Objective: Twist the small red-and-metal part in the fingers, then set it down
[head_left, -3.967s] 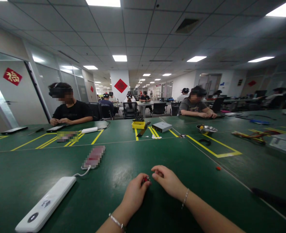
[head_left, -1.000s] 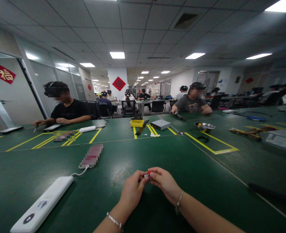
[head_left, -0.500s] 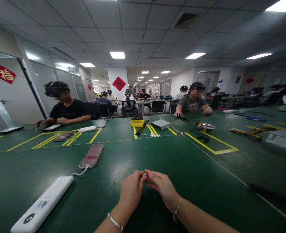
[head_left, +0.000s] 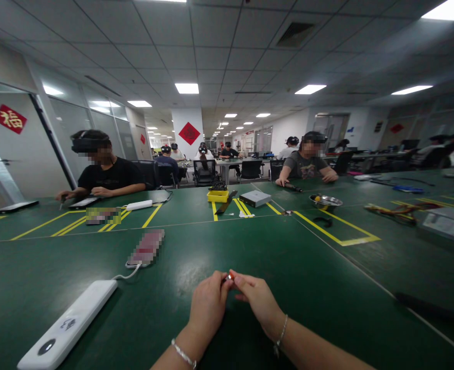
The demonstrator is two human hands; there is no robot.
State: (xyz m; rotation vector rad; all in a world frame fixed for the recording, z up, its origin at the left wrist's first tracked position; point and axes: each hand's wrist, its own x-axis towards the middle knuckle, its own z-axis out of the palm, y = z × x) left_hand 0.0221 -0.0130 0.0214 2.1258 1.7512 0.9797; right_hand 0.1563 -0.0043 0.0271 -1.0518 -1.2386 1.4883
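Close in front of me, my left hand and my right hand meet at the fingertips over the green table. Pinched between them is a small orange and silver piece, mostly covered by the fingers and too small to name. The fingers of both hands are closed on it, the orange part lying on the right hand's side. To the left of my hands lies a white power bank, joined by a short white cable to a phone with a blurred screen.
Farther off stand a yellow box, a grey metal box and a metal bowl. Bundled wires and a metal unit lie at right. One person sits across at left, another at right.
My hands stay nearly in place around the small piece; the right hand's fingers have shifted slightly. The seated person at left has moved a hand a little.
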